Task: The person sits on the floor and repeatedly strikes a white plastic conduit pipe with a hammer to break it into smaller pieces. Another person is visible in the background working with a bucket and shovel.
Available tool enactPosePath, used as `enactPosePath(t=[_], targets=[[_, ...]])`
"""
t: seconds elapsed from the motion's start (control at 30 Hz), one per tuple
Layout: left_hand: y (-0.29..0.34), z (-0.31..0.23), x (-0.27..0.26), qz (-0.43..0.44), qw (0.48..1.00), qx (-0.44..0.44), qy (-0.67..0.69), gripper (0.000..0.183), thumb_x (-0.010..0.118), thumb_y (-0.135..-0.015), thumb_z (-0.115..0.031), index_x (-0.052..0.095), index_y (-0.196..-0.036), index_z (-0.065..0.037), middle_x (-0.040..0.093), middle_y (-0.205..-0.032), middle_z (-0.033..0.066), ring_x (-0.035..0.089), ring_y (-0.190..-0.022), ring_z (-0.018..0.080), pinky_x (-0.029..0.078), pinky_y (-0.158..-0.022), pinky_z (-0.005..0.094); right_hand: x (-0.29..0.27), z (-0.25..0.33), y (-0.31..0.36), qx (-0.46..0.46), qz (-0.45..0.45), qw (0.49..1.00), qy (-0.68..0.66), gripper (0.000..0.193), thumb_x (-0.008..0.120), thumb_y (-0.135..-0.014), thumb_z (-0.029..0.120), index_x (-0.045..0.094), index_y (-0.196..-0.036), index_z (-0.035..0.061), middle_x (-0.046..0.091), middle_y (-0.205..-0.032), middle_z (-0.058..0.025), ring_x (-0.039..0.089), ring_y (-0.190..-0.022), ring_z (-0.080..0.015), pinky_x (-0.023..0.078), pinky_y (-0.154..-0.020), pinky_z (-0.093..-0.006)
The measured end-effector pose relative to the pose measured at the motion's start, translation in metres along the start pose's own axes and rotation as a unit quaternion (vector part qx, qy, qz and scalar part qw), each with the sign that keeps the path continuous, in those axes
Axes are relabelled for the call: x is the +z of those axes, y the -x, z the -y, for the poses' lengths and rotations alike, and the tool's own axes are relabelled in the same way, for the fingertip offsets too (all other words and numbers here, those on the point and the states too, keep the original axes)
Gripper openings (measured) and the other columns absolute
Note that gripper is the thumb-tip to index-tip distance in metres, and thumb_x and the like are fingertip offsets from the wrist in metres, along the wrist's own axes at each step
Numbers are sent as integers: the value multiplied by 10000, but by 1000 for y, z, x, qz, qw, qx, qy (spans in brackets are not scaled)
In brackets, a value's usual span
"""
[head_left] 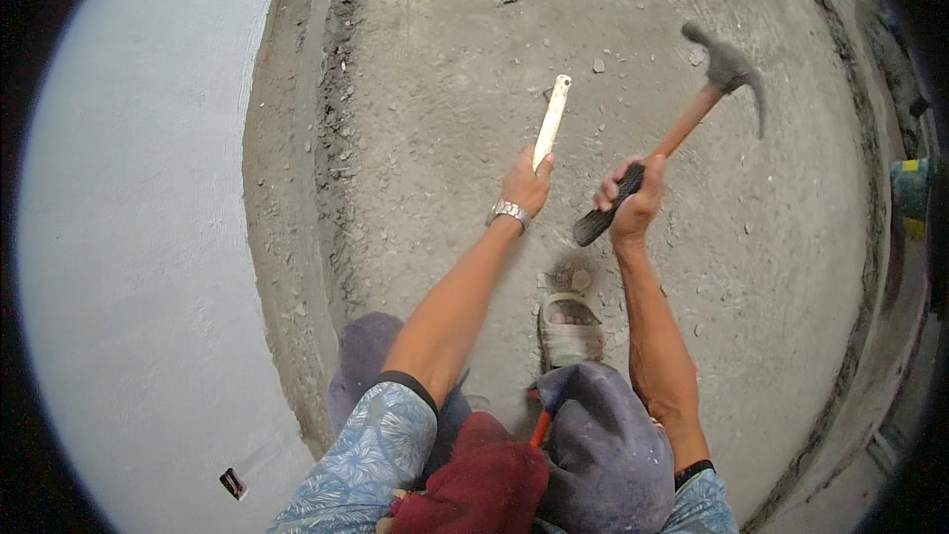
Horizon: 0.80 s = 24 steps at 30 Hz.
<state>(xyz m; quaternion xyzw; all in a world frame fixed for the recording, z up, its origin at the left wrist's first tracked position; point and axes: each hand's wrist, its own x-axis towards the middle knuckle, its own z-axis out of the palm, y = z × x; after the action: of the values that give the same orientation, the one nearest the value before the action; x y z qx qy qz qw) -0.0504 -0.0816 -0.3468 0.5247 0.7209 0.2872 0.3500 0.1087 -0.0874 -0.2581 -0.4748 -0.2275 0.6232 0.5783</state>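
My left hand, with a metal watch on its wrist, is closed around a narrow cream-coloured bar. The bar has a dark hole near its far end; what kind of tool it is, I cannot tell. In my right hand is a claw hammer, gripped by its black textured handle end. Its wooden shaft slants up to the right, and the dark head is raised away from the bar. The hammer looks slightly blurred. Both hands are over the rough grey floor, apart from each other.
A white wall stands on the left, with a small recessed box in it. Loose rubble lines a groove by its foot. My sandalled foot and bent knee are below. A dark green container is at the far right.
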Motion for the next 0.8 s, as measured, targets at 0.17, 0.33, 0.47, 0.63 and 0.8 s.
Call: enactPosePath(t=[0.17, 0.33, 0.47, 0.63, 0.8], targets=[[0, -4, 0, 16, 998, -63, -19, 371, 497, -921, -395, 520, -1091, -66, 635, -858, 230, 604, -821, 434, 451, -692, 503, -28, -37, -7, 223, 21, 965, 137, 573, 401, -907, 624, 455, -703, 91, 408, -500, 20, 392, -375, -100, 340, -352, -259], [6, -4, -21, 20, 998, -47, -30, 403, 489, -918, -425, 517, -1110, -72, 634, -860, 234, 612, -800, 419, 456, -694, 488, -29, -10, 3, 166, -16, 975, 148, 579, 412, -887, 652, 448, -705, 104, 411, -500, 30, 395, -375, -81, 349, -344, -253], [10, -14, -9, 47, 999, -21, -5, 407, 488, -919, -419, 519, -1121, -68, 632, -867, 228, 614, -803, 400, 459, -700, 473, -12, 14, 13, 5, -6, 999, 31, 555, 388, -930, 587, 461, -733, 74, 428, -500, -14, 410, -379, -120, 347, -365, -259], [5, -19, 6, 98, 991, -52, 77, 481, 468, -934, -424, 537, -1157, -3, 630, -968, 233, 607, -892, 376, 449, -778, 449, -19, -33, 15, 29, -9, 996, 86, 567, 371, -933, 590, 457, -709, 76, 427, -501, -18, 416, -391, -122, 350, -376, -263], [8, 6, 3, 64, 998, 5, 7, 512, 452, -938, -442, 530, -1165, 10, 626, -971, 240, 608, -878, 364, 454, -775, 433, -33, -44, 7, 217, 70, 915, 332, 615, 384, -921, 599, 500, -629, 70, 463, -510, -11, 428, -408, -135, 337, -398, -288]])
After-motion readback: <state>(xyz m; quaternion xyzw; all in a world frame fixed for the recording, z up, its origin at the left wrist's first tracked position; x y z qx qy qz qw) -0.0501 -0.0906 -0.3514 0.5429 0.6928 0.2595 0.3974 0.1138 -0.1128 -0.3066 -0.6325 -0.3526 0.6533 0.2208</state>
